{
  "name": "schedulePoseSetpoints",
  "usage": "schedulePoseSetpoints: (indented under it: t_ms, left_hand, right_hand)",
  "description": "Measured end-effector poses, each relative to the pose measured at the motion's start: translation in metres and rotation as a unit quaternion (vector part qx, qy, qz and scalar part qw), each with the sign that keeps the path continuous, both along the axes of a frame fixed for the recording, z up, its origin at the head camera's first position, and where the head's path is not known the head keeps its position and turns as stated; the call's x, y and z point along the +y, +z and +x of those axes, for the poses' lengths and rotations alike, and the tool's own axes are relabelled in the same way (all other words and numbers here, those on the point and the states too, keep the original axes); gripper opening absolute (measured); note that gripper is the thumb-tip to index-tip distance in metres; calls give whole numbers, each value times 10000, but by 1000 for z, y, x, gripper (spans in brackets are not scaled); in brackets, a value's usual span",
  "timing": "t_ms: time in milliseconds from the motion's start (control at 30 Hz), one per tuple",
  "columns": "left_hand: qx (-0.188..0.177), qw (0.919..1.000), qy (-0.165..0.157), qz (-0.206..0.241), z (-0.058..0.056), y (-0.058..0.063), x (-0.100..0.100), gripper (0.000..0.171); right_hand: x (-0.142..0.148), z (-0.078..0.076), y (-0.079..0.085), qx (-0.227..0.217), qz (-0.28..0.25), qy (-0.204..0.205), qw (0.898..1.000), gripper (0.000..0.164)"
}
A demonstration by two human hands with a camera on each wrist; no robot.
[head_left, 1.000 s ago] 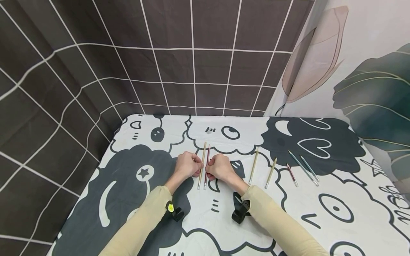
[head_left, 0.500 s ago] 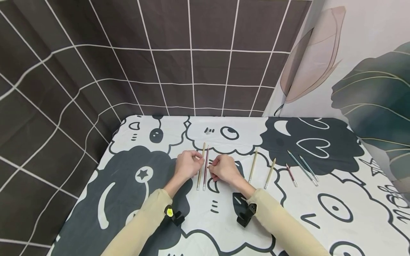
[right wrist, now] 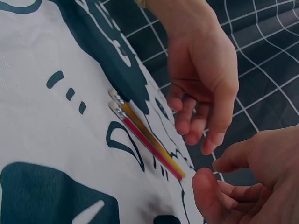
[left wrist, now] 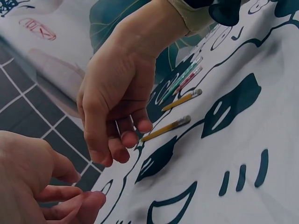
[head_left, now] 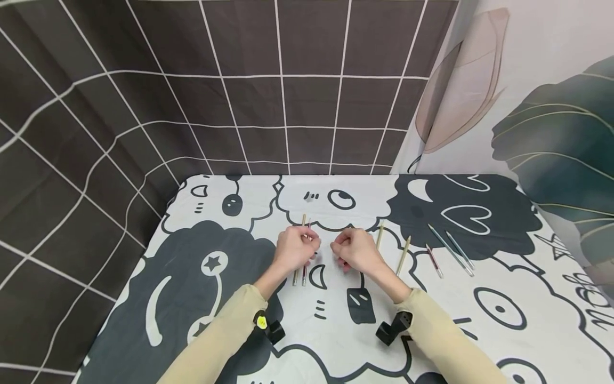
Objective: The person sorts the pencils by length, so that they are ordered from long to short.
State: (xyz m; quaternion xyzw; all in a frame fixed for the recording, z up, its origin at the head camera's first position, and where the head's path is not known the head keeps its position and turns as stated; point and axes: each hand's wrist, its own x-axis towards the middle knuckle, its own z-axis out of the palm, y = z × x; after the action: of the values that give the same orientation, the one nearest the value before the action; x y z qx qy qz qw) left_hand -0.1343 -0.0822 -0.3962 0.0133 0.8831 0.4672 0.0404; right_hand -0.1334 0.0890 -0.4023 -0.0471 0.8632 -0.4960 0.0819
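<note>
My left hand (head_left: 296, 248) hovers over a yellow pencil (right wrist: 150, 134) and a red pencil (right wrist: 136, 132) that lie side by side on the patterned cloth. Its fingers are loosely curled with nothing between them, and in the head view it hides the middle of both pencils. To the right, my right hand (head_left: 358, 250) is held above the cloth, fingers relaxed and holding nothing. Beyond it lie two more yellow pencils, the nearer pencil (left wrist: 166, 130) and the farther pencil (left wrist: 181, 100); the right hand and wrist partly cover them in the head view.
Farther right on the cloth (head_left: 331, 330) lie a short red pencil (head_left: 434, 261), a long green pencil (head_left: 451, 249) and a shorter green pencil (head_left: 460, 250). A dark gridded curtain (head_left: 307, 101) hangs behind the table, and a leaf-printed hanging (head_left: 551, 149) is at the right.
My right hand has let go of the red pencil and moved right, toward the other yellow pencils. My left hand has lifted off the yellow pencil and shifted slightly right over the pair.
</note>
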Motion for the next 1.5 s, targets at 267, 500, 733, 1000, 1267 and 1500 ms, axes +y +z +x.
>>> schedulePoseSetpoints:
  t_ms: [267, 500, 733, 1000, 1267, 1500]
  left_hand:
    - [-84, 9992, -258, 282, 1, 2, 12, 8]
    - [-53, 9984, -339, 454, 3, 0, 22, 8]
    - [-184, 9973, -291, 645, 5, -2, 32, 7]
    - [-372, 9950, -251, 893, 4, -5, 39, 8]
    - [-526, 9954, -247, 759, 5, -7, 53, 12]
    - [-552, 9959, -231, 684, 7, -10, 63, 16]
  right_hand:
    - [19, 2, 3, -38, 37, -109, 9999, 10]
    - [33, 7, 5, 202, 135, -85, 9997, 12]
    - [51, 9, 7, 267, 188, -147, 9994, 12]
    - [68, 12, 6, 282, 175, -175, 9993, 12]
    - [86, 16, 6, 236, 135, -380, 9989, 15]
    - [98, 20, 5, 152, 151, -580, 9981, 18]
